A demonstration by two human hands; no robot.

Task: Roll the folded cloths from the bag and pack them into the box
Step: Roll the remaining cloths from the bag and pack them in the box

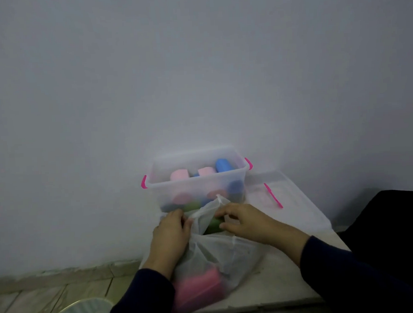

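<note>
Head view: the right hand [242, 220] pinches a green cloth [214, 224] at the bag's [220, 258] mouth; the left hand [171, 232] grips the bag's rim. Beyond, toward the counter's [286, 283] far edge, the box [197, 180] holds rolled cloths [180, 175].

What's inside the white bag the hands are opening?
Through the bag a green cloth shows at its mouth, by the right hand, and a pink cloth near the bottom. Anything deeper is blurred by the mesh.
</note>
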